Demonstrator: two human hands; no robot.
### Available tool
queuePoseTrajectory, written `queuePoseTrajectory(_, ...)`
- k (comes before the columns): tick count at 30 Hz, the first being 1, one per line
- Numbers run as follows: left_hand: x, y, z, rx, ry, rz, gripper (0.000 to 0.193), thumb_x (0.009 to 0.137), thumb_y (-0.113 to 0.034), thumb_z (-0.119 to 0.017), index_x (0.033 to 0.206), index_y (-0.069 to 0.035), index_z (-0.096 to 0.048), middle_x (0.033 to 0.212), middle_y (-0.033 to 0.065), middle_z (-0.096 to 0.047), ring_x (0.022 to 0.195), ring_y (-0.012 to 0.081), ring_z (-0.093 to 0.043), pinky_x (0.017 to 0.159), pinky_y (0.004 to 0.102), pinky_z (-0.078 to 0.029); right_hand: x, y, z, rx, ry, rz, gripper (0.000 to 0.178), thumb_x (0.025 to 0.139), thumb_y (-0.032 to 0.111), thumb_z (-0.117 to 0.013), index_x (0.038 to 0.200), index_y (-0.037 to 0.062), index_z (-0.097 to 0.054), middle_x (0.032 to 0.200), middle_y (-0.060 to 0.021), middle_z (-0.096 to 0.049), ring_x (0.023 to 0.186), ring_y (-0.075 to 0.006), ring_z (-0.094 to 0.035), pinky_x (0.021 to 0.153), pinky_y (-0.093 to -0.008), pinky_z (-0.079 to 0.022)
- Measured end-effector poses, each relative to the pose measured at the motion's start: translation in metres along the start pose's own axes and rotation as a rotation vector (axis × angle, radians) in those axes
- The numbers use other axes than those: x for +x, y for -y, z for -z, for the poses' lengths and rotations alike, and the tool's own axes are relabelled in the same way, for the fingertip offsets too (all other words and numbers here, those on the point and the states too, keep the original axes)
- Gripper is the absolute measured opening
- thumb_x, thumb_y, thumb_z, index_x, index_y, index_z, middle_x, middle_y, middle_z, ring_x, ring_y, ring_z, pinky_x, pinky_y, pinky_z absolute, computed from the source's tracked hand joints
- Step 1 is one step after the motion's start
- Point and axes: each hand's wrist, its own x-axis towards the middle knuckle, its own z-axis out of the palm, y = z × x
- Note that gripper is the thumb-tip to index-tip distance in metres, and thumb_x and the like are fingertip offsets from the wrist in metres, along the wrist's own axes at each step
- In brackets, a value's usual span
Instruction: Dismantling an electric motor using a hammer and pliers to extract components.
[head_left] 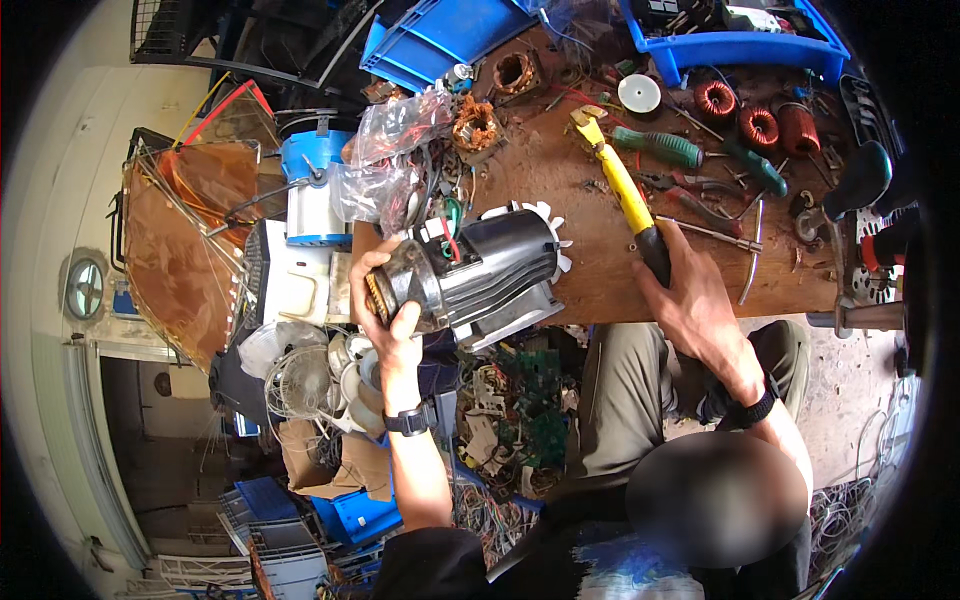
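Observation:
My left hand [390, 320] is wrapped round the geared end of an electric motor [500, 270]. The motor lies tilted at the table's front edge, its black finned body pointing right and a white fan showing at the far end. A red wire and a green one sit near its top. My right hand [700, 300] is closed on the black grip of a yellow hammer [622, 185], with thumb and forefinger on either side of it. The hammer's brass-coloured head points away from me over the wooden tabletop [590, 280], apart from the motor.
Right of the hammer lie green screwdrivers [660, 146], red-handled pliers [690, 190] and copper coils [715, 98]. Copper stator windings [476, 128] and plastic bags [400, 130] stand behind the motor. A blue tray [740, 45] is at the back. Circuit boards [530, 400] fill the space below the table edge.

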Motion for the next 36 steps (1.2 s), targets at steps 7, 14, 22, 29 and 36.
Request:
queuePoseTrajectory(7,0.029,-0.002,-0.012,-0.043,0.037,-0.044,0.072,0.076,-0.041,-0.081,0.132,-0.004,-0.053,0.137,0.0181,-0.060,0.125,0.0261,-0.057,0.111,0.0415,-0.042,-0.003,-0.008,-0.005,-0.030,-0.029,0.037,0.039,0.095,0.022,-0.066,0.122,-0.0007,-0.049,0.078,-0.0292,-0.062,0.077,-0.0504,-0.061,0.071,-0.0582,-0.046)
queuePoseTrajectory(14,0.039,-0.013,-0.030,-0.025,0.076,-0.043,0.068,0.079,-0.038,-0.081,0.130,-0.003,-0.054,0.135,0.0187,-0.062,0.127,0.0266,-0.056,0.113,0.0418,-0.039,-0.003,-0.008,0.000,-0.021,-0.007,-0.008,0.044,0.095,0.023,-0.066,0.129,-0.0001,-0.050,0.081,-0.0280,-0.062,0.080,-0.0491,-0.061,0.071,-0.0550,-0.044)
queuePoseTrajectory(22,0.041,-0.024,-0.039,0.020,0.146,-0.119,0.065,0.080,-0.031,-0.082,0.132,-0.004,-0.054,0.137,0.0180,-0.061,0.127,0.0251,-0.056,0.113,0.0417,-0.039,0.000,0.001,0.004,0.021,0.069,-0.045,0.042,0.094,0.022,-0.064,0.124,-0.0025,-0.047,0.083,-0.0323,-0.063,0.082,-0.0517,-0.063,0.075,-0.0598,-0.047)
queuePoseTrajectory(29,0.040,-0.017,-0.031,0.013,0.142,-0.068,0.070,0.078,-0.033,-0.079,0.136,-0.004,-0.053,0.142,0.0177,-0.058,0.134,0.0275,-0.051,0.116,0.0420,-0.037,-0.004,-0.014,-0.004,-0.034,-0.056,0.123,0.038,0.095,0.023,-0.065,0.120,-0.0004,-0.049,0.076,-0.0293,-0.061,0.076,-0.0503,-0.061,0.067,-0.0558,-0.044)
queuePoseTrajectory(36,0.035,-0.013,-0.028,-0.027,0.123,-0.094,0.069,0.079,-0.037,-0.083,0.133,-0.005,-0.055,0.138,0.0168,-0.060,0.130,0.0264,-0.054,0.115,0.0423,-0.037,-0.002,-0.011,-0.004,0.032,-0.022,0.031,0.038,0.095,0.022,-0.065,0.122,-0.0006,-0.049,0.077,-0.0293,-0.061,0.078,-0.0507,-0.062,0.068,-0.0572,-0.043)
